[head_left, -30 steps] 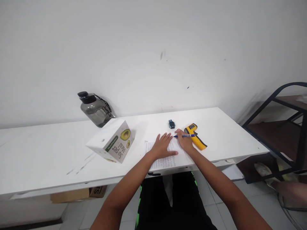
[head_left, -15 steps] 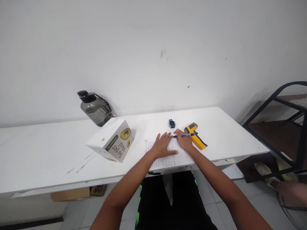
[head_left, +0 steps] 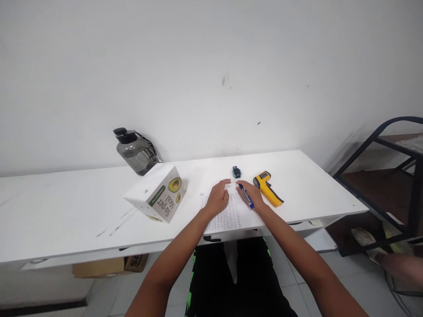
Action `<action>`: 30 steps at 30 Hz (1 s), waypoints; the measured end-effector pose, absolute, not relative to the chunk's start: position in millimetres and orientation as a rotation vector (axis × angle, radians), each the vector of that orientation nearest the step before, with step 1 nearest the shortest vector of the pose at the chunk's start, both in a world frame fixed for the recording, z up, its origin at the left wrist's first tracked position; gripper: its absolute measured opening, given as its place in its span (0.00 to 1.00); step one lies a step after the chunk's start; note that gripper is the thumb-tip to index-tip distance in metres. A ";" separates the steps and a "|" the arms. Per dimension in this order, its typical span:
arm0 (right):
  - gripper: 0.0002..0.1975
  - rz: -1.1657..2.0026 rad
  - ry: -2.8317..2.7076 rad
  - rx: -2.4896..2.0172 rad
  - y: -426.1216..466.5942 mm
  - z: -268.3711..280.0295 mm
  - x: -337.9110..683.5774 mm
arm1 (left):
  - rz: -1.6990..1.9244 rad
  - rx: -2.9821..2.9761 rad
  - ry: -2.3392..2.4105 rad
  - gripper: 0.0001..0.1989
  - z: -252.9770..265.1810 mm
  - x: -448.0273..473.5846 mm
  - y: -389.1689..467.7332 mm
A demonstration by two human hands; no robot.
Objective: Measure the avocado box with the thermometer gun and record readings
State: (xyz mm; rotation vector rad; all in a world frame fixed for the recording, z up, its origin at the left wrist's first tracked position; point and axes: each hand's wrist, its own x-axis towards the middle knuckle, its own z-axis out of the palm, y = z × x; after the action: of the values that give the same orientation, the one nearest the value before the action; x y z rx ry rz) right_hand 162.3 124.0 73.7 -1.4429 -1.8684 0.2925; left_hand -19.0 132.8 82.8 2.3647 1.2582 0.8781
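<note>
A sheet of paper (head_left: pixel 228 218) covered in rows of handwriting lies near the front edge of the white table. Over its upper left part is my left hand (head_left: pixel 217 198), empty, with the index finger stretched out and the thumb apart from it. My right hand (head_left: pixel 253 193), at the sheet's upper right, holds a blue pen (head_left: pixel 246 197) that slants across the fingers. Just beyond both hands lies a small blue wristwatch (head_left: pixel 236 172) with a dark face. To the right of my right hand rests a yellow infrared thermometer gun (head_left: pixel 269 189).
A white "Su-per Meal" box (head_left: pixel 158 191) stands left of the paper, and behind it a grey water bottle (head_left: pixel 135 152) leans near the wall. Right of the table (head_left: pixel 310 185) is a black-framed shelf (head_left: pixel 373 145). A cardboard box (head_left: pixel 99 267) sits below on the left.
My left hand has gone from lying flat with spread fingers to partly curled. In my right hand the pen has turned from nearly level to a steep slant, its end pointing towards me.
</note>
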 end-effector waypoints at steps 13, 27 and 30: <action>0.23 0.128 -2.067 -1.447 124.3 66.0 159.7 | 1.902 2.439 1.251 0.25 113.6 -43.6 92.9; 0.17 -0.246 -1.822 -1.685 98.2 99.4 178.2 | 1.738 1.200 1.906 0.49 87.0 -170.6 58.7; 0.19 -0.206 -1.761 -2.045 95.4 109.6 200.3 | 1.613 1.206 1.973 0.47 81.2 -176.8 63.7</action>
State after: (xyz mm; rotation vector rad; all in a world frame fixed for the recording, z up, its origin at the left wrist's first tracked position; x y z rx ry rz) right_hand 200.3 95.4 109.6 -2.0446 -1.7607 -0.2059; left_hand -176.8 63.7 81.2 1.2058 1.9728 1.6134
